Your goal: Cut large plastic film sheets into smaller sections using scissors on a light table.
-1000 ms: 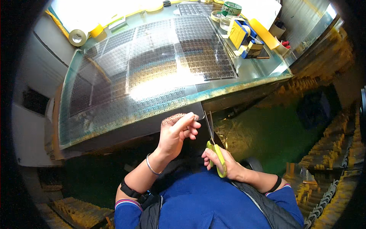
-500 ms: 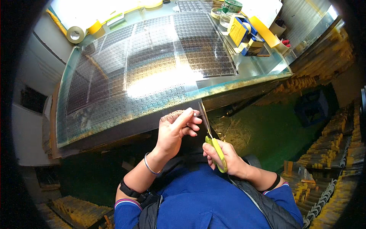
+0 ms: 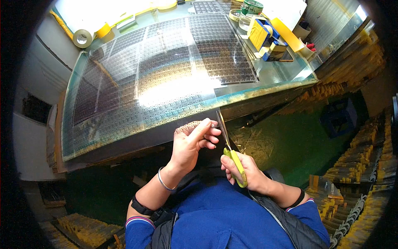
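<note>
A clear film sheet (image 3: 159, 68) printed with dense rows of small dark patterns hangs over the table's near edge. My left hand (image 3: 185, 150) pinches its overhanging edge between thumb and fingers, and the printed pattern shows across the back of the fingers. In my right hand (image 3: 251, 169) are scissors (image 3: 237, 161) with yellow-green handles. Their blades point away from me, slightly apart, just right of my left fingertips and at the film's edge. Whether the film lies between the blades is hard to make out.
The glass-topped table (image 3: 265, 85) carries a blue and yellow tape dispenser (image 3: 268, 39), a lidded clear jar (image 3: 250, 14) and a grey tape roll (image 3: 82, 37). Yellow-tipped stacks (image 3: 352, 164) stand at the right. A dark blue stool (image 3: 340, 118) is on the green floor.
Both hands keep their grips and stay almost in place. My left hand has shifted very slightly down and to the right.
</note>
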A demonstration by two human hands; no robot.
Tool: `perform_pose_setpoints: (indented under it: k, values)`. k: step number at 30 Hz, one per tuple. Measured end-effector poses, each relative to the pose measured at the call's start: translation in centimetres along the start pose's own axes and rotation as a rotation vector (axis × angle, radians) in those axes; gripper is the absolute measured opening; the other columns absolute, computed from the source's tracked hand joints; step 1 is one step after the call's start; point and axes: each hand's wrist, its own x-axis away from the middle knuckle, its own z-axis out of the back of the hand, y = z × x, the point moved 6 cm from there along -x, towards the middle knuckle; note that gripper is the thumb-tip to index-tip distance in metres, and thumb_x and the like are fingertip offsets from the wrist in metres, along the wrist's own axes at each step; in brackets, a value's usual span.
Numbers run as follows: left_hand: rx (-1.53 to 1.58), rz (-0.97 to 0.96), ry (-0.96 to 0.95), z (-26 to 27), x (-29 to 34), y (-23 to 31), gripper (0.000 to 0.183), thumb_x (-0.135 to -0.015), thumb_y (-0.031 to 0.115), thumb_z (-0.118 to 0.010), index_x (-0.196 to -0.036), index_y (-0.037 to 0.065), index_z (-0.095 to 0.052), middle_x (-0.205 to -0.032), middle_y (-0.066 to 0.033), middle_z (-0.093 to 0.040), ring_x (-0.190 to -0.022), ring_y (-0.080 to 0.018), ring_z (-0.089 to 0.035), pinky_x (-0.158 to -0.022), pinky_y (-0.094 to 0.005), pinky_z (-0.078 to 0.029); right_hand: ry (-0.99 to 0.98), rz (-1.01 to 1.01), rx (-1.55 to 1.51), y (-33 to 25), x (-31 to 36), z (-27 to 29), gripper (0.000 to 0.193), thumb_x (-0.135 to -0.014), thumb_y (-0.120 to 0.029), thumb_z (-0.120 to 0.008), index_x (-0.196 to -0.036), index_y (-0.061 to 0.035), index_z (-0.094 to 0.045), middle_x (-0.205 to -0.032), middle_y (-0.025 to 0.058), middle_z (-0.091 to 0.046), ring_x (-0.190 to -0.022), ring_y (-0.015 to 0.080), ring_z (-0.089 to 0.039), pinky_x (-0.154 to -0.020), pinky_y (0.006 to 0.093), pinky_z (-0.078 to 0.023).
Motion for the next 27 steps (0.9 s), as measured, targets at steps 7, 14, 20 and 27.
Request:
perform_pose_setpoints:
  k: [7, 14, 20, 27]
  values:
    - [0.014, 0.003, 0.006, -0.10, 0.08, 0.03, 0.026, -0.085, 0.023, -0.054, -0.092, -0.002, -0.058, -0.076, -0.0085, -0.062, -0.061, -0.0117, -0.057, -0.052, -0.0211, -0.046, 0.005, 0.006, 0.003, -0.19, 0.03, 0.06, 0.039, -0.084, -0.044, -0.049, -0.072, -0.0072, -0.049, -0.055, -0.0012, -0.047, -0.045, 0.0059, -0.047, -0.042, 0.0199, -0.038]
    - [0.014, 0.026, 0.036, 0.12, 0.25, -0.33, 0.018, -0.080, 0.016, -0.060, -0.089, 0.000, -0.061, -0.072, -0.0075, -0.062, -0.057, -0.0105, -0.056, -0.050, -0.0202, -0.044, 0.019, -0.001, 0.063, -0.33, 0.23, -0.03, 0.041, -0.084, -0.044, -0.049, -0.070, -0.0062, -0.048, -0.054, 0.0002, -0.047, -0.045, 0.0069, -0.047, -0.042, 0.0214, -0.038]
    - [-0.007, 0.031, 0.049, 0.06, 0.50, -0.25, 0.017, -0.079, 0.015, -0.061, -0.087, 0.001, -0.061, -0.070, -0.0070, -0.061, -0.055, -0.0102, -0.055, -0.048, -0.0202, -0.044, 0.049, 0.046, 0.139, -0.18, 0.29, 0.20, 0.041, -0.084, -0.042, -0.051, -0.070, -0.0043, -0.047, -0.052, 0.0024, -0.048, -0.043, 0.0090, -0.047, -0.040, 0.0235, -0.037]
    - [0.002, 0.057, 0.072, 0.25, 0.68, -0.58, 0.017, -0.079, 0.016, -0.061, -0.087, 0.001, -0.061, -0.069, -0.0064, -0.061, -0.054, -0.0101, -0.055, -0.048, -0.0206, -0.043, 0.072, 0.082, 0.186, -0.72, 0.62, 0.36, 0.039, -0.084, -0.039, -0.053, -0.069, -0.0035, -0.048, -0.050, 0.0028, -0.048, -0.042, 0.0096, -0.048, -0.039, 0.0245, -0.037]
